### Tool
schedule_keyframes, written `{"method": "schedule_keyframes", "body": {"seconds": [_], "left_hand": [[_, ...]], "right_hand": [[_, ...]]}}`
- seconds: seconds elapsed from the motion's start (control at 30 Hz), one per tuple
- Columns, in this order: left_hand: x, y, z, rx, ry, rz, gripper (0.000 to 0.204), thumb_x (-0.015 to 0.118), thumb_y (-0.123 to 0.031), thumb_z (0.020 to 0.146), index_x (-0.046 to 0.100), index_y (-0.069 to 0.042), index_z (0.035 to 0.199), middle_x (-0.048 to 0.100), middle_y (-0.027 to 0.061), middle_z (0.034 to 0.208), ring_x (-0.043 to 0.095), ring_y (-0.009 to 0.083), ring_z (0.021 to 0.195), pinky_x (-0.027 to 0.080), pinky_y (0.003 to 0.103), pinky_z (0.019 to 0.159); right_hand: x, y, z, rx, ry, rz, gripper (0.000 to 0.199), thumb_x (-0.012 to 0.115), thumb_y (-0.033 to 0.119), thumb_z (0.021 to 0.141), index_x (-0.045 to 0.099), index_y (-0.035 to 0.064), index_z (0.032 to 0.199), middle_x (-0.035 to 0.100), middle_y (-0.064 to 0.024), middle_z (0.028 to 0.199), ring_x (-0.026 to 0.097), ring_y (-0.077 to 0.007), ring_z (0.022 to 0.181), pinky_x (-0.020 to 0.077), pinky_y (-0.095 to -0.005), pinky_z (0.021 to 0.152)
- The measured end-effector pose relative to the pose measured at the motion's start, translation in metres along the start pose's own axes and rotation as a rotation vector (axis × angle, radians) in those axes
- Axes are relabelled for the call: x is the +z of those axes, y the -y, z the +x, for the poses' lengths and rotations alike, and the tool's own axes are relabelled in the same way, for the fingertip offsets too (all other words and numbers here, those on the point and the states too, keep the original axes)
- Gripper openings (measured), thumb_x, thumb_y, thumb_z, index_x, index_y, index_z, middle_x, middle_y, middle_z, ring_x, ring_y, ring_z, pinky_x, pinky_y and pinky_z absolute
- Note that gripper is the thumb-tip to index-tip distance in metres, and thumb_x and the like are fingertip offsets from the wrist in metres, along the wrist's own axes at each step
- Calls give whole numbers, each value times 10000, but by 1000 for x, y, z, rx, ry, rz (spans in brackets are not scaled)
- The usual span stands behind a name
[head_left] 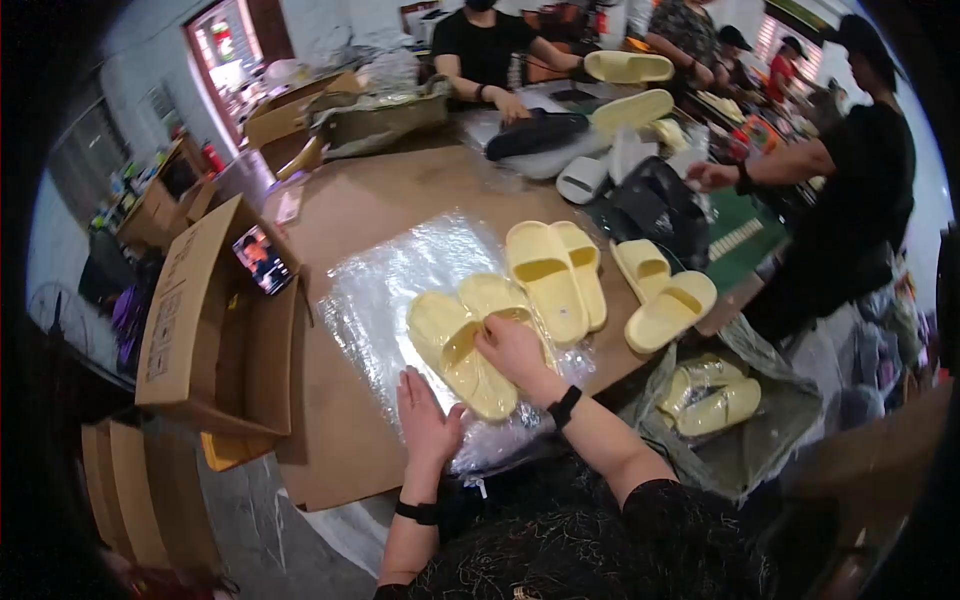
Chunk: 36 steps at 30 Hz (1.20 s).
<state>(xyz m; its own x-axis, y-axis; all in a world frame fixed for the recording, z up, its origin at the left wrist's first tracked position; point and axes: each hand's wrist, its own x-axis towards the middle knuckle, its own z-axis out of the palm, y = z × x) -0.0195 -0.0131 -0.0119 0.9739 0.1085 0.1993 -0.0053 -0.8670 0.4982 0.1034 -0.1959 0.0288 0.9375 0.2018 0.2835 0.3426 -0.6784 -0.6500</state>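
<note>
A pair of pale yellow slide slippers (470, 375) lies on a stack of clear plastic bags (375, 285) in front of me. Shiny clear film seems to cover the pair. My right hand (515, 352) is closed over the slippers near a strap, its fingertips partly hidden. Beside the lower left of the pair, my left hand (428, 420) rests on the plastic with its fingers stretched out, holding nothing. Just beyond my right hand lies another pale yellow pair (553, 275), with two more loose slippers (672, 310) farther right.
An open sack (745, 440) with bagged yellow slippers stands at the right below the table (330, 440). A cardboard box (215, 330) with a phone (262, 260) stands left. Across the table, a person (490, 50) handles slippers; another person (840, 170) reaches in from the right.
</note>
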Motion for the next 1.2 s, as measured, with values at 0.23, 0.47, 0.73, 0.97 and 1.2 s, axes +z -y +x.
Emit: {"method": "schedule_keyframes", "body": {"seconds": [0.23, 0.47, 0.73, 0.97, 1.2], "left_hand": [[-3, -9, 2, 59, 25, -12, 899, 638, -379, 886, 207, 101, 1512, 242, 312, 1570, 179, 472, 1470, 148, 526, 1203], [-10, -8, 2, 93, 18, 11, 892, 546, -481, 953, 180, 101, 1520, 225, 320, 1574, 181, 476, 1472, 124, 539, 1203], [-10, -12, 4, 66, 20, -20, 940, 609, -476, 915, 187, 114, 1512, 243, 328, 1562, 183, 477, 1471, 132, 527, 1203], [-13, -7, -3, 69, -4, 20, 899, 631, -394, 894, 218, 124, 1501, 247, 331, 1562, 187, 473, 1469, 148, 508, 1205], [-8, -9, 1, 95, -11, 35, 909, 605, -477, 915, 242, 128, 1488, 258, 340, 1550, 203, 476, 1463, 144, 516, 1205]], "right_hand": [[-116, -22, -120, 85, -417, 125, 244, 637, 47, 789, 676, 47, 1029, 649, -126, 824, 651, -249, 714, 517, -348, 648], [-245, -163, -225, 583, -983, -251, 205, 688, 185, 908, 584, 9, 922, 609, -94, 731, 575, -200, 650, 463, -354, 606], [-221, -313, -294, 1164, -105, -463, 628, 488, 504, 970, 596, -43, 1258, 632, -301, 1181, 584, -403, 1175, 419, -488, 1030], [-176, -205, -180, 726, -634, -708, 283, 678, 196, 885, 636, -16, 1068, 642, -203, 1055, 582, -390, 1065, 455, -474, 938], [-162, -103, -38, 104, -460, -41, 343, 729, 235, 867, 622, -13, 1079, 629, -164, 988, 592, -349, 971, 464, -443, 858]]}}
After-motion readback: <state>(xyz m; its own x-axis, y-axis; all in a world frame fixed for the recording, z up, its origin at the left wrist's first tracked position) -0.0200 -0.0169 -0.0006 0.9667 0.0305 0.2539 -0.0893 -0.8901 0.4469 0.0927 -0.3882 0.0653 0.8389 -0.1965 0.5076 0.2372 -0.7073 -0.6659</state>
